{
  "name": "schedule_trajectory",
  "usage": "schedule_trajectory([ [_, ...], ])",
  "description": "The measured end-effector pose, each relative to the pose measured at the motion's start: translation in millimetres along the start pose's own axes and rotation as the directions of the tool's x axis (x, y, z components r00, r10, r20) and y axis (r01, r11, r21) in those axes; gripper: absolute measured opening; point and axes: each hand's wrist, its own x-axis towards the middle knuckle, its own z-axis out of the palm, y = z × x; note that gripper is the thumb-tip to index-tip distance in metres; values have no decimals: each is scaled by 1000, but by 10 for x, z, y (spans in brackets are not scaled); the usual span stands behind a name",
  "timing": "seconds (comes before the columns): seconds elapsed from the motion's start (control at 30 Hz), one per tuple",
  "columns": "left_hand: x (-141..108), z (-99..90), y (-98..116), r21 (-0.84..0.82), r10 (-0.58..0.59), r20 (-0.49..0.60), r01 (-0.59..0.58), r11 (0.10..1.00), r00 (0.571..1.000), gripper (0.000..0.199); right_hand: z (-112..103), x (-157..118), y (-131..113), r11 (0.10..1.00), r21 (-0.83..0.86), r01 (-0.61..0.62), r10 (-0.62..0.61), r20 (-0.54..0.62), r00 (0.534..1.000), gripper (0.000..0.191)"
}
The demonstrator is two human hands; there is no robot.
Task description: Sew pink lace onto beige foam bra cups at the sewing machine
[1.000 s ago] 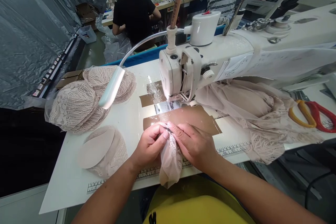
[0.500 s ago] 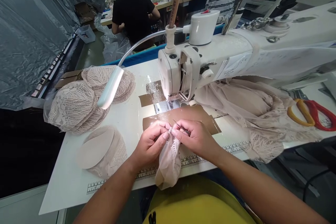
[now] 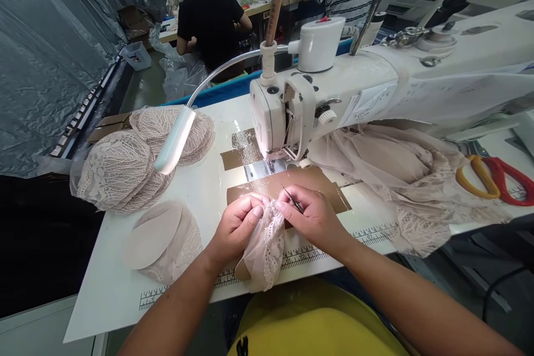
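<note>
A beige lace piece (image 3: 267,250) hangs from both my hands just in front of the sewing machine (image 3: 283,117). My left hand (image 3: 240,225) pinches its upper edge between thumb and forefinger. Close beside it, my right hand (image 3: 306,214) grips the same edge with the thumb and finger. A thin dark pointed tool (image 3: 292,198), like tweezers or small snips, is also tucked in my right hand, its tip sticking up to the left. The lower part of the lace dangles near the table's front edge.
Stacks of lace cups (image 3: 119,167) lie at the left, behind a single cup piece (image 3: 154,239). A lamp (image 3: 175,142) on a bent neck leans over the table. Beige fabric (image 3: 387,161) and red-and-yellow scissors (image 3: 496,178) are at the right. Two people sit beyond.
Between my hands the lace edge has spread a little wider, and the hanging part has swung slightly left and opened out. My right hand has tilted, with the tool's tip shifting slightly.
</note>
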Motion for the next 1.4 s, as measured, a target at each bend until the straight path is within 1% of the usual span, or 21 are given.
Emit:
schedule_trajectory([
  [0.07,-8,3,-5,-25,-23,-27,22,999,999,23,-11,-18,16,999,-4,35,-35,-16,999,18],
  [0.1,-10,5,-6,-33,-33,-41,32,999,999,23,-18,-33,24,997,-12,74,-74,-21,997,19],
  [0.17,-11,8,-6,-52,-46,-66,43,998,997,23,-29,-69,39,980,-80,184,-187,-34,982,25],
  [0.2,-10,10,-6,-62,-50,-76,45,997,996,23,-29,-89,45,960,-149,238,-247,-40,968,28],
  [0.27,-5,9,-7,-77,-47,-96,40,996,994,23,-20,-127,53,894,-321,313,-348,-55,936,31],
  [0.33,-1,6,-9,-87,-51,-113,41,995,992,22,2,-154,62,813,-464,353,-422,-50,905,30],
  [0.4,2,2,-11,-101,-60,-125,47,994,990,22,25,-166,76,742,-554,376,-482,-53,874,28],
  [0.47,2,-1,-12,-111,-67,-131,52,992,989,22,45,-165,94,691,-606,393,-527,-51,848,27],
  [0.6,-2,4,-13,-122,-63,-127,48,991,990,22,69,-154,129,649,-649,397,-556,-48,830,28],
  [0.87,-10,9,-23,-126,-70,-145,52,991,987,22,84,-169,172,608,-685,401,-596,-59,801,31],
  [1.1,-21,21,-12,-128,-62,-110,48,991,992,21,114,-145,165,566,-712,416,-643,-66,763,31],
  [1.2,-23,27,5,-89,-49,-90,41,995,995,21,118,-146,166,567,-709,420,-640,-58,766,32],
  [1.33,-18,28,21,-56,-38,-64,34,998,997,22,109,-153,172,587,-667,459,-616,0,788,34],
  [1.4,-16,27,24,-61,-44,-66,40,997,997,22,106,-154,185,609,-645,462,-609,-7,793,33],
])
